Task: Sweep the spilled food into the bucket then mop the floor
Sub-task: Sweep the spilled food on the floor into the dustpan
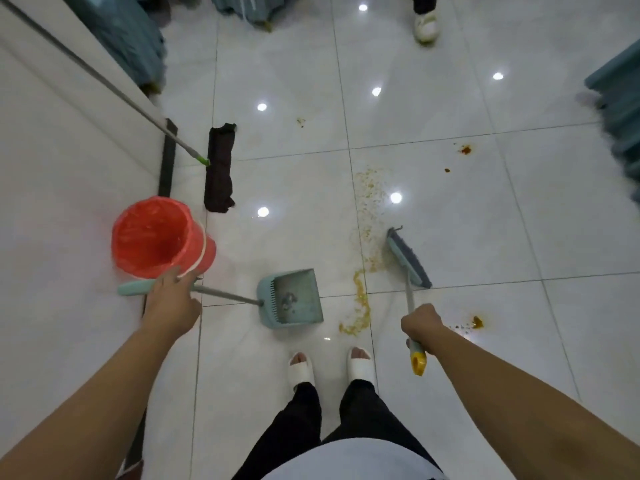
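My right hand (420, 325) grips the grey handle of a teal broom (408, 259), whose head rests on the white tile floor to the right of the spill. Yellowish spilled food (363, 299) trails down a tile seam and curls into a heap in front of my feet. My left hand (171, 299) holds the long handle of a teal dustpan (294, 299), which lies on the floor left of the heap with a few bits in it. A red bucket (161, 235) lined with a red bag stands just beyond my left hand.
A mop (219, 168) with a dark cloth head lies beyond the bucket, its pole leaning on the white wall (52, 168) at left. Orange sauce spots (465, 149) dot the floor at right. Another person's shoe (426, 26) is at the top. Teal-covered furniture (620, 109) stands at right.
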